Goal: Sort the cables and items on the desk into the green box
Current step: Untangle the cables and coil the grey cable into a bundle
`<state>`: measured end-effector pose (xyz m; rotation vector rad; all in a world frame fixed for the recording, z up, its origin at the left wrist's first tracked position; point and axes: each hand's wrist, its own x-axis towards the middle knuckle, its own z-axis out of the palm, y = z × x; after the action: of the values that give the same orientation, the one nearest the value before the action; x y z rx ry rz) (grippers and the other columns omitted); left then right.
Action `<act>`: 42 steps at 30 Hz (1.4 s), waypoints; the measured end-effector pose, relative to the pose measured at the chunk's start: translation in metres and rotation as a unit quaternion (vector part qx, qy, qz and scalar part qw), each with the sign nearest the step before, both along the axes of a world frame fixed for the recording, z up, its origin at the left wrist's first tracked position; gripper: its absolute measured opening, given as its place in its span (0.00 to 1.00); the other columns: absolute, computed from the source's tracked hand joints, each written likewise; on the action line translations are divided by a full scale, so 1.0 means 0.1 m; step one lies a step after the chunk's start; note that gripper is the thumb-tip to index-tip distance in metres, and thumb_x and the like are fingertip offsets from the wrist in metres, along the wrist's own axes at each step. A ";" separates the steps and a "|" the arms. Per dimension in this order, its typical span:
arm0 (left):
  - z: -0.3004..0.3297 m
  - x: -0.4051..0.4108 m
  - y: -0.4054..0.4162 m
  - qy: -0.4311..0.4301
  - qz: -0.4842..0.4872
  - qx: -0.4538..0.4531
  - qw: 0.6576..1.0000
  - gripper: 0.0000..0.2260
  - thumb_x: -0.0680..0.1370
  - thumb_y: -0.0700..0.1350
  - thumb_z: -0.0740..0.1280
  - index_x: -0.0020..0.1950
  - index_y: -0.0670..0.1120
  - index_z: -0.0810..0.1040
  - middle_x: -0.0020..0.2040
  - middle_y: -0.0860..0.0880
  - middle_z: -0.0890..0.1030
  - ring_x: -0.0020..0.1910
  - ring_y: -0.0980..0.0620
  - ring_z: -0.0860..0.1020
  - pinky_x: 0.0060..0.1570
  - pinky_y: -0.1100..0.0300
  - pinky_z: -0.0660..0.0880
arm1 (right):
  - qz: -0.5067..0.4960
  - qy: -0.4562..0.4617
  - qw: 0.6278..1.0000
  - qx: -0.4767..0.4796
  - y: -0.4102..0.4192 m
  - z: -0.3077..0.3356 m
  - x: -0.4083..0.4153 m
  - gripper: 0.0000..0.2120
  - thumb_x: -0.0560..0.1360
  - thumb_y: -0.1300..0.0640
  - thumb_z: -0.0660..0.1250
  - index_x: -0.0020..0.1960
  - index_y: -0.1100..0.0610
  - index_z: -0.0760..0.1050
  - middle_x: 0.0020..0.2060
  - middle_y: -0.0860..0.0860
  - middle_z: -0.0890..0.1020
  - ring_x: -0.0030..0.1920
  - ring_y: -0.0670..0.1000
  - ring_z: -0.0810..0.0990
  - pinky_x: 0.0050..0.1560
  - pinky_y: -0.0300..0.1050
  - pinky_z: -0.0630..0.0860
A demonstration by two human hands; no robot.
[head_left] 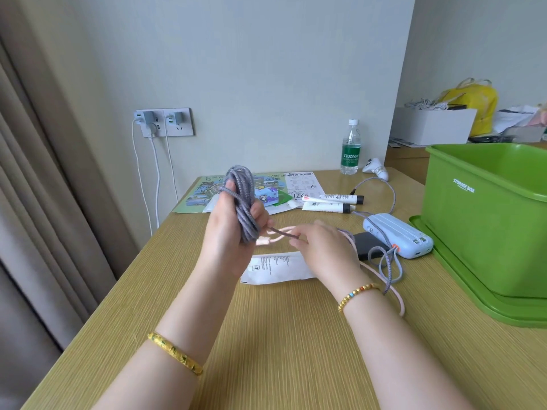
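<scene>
While the left hand [229, 232] grips a coiled grey cable [241, 199] above the desk [281, 335], the right hand [322, 247] pinches its loose end; both are well left of the green box [485, 220]

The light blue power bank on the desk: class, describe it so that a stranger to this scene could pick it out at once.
Start at the green box on the right of the desk. Just left of its base lies the power bank, a rounded, ribbed, light blue block with a grey braided cable looping by it. The flat dark device beside it is black, and the two tubes behind are white.
</scene>
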<state>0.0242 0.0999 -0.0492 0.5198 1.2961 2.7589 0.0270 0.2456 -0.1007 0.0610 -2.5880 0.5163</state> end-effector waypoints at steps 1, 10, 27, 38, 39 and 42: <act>0.03 0.00 -0.03 0.002 0.005 0.021 1.000 0.17 0.82 0.53 0.49 0.36 0.47 0.62 0.22 0.53 0.63 0.21 0.54 0.61 0.27 0.62 0.69 | -0.011 0.007 1.000 0.012 0.01 -0.01 0.00 0.08 0.77 0.50 0.61 0.52 0.46 0.77 0.36 0.45 0.69 0.41 0.50 0.71 0.32 0.41 0.61; 0.06 -0.15 -0.24 -0.031 0.025 -0.035 0.999 0.17 0.81 0.54 0.51 0.36 0.49 0.66 0.22 0.53 0.66 0.19 0.56 0.62 0.21 0.67 0.61 | -0.023 -0.002 0.999 -0.027 0.06 0.08 -0.02 0.13 0.78 0.51 0.59 0.48 0.56 0.80 0.44 0.53 0.75 0.48 0.55 0.73 0.42 0.46 0.67; -0.03 -0.10 -0.13 -0.076 0.027 -0.167 0.983 0.10 0.80 0.49 0.56 0.45 0.46 0.73 0.33 0.48 0.81 0.19 0.55 0.61 0.20 0.67 0.63 | 0.052 -0.119 0.983 0.130 0.00 -0.04 -0.03 0.08 0.78 0.58 0.58 0.50 0.51 0.75 0.51 0.52 0.71 0.55 0.54 0.65 0.52 0.47 0.58; -0.13 -0.21 -0.15 -0.083 0.187 -0.129 0.970 0.10 0.81 0.47 0.55 0.46 0.43 0.72 0.32 0.47 0.76 0.23 0.55 0.74 0.27 0.61 0.75 | 0.138 -0.096 0.984 -0.061 -0.14 0.22 0.14 0.15 0.77 0.59 0.56 0.63 0.55 0.64 0.61 0.50 0.71 0.63 0.50 0.65 0.63 0.44 0.58; -0.15 -0.22 -0.15 -0.073 0.200 -0.142 0.967 0.10 0.81 0.47 0.56 0.45 0.44 0.72 0.33 0.47 0.76 0.24 0.55 0.75 0.29 0.60 0.77 | 0.176 -0.130 0.966 -0.135 -0.16 0.26 0.19 0.16 0.77 0.57 0.57 0.65 0.53 0.65 0.63 0.48 0.71 0.64 0.48 0.66 0.62 0.42 0.61; -0.19 -0.23 -0.15 -0.029 0.260 -0.234 0.936 0.10 0.80 0.51 0.56 0.43 0.48 0.72 0.38 0.46 0.77 0.35 0.50 0.78 0.42 0.52 0.76 | 0.279 -0.219 0.884 -0.304 -0.23 0.33 0.28 0.16 0.77 0.47 0.61 0.62 0.51 0.69 0.57 0.44 0.77 0.57 0.39 0.75 0.59 0.36 0.69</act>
<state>0.0016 0.0852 -0.0681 0.0597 2.2546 2.6194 0.0547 0.2223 -0.0680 0.5404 -2.6667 1.7051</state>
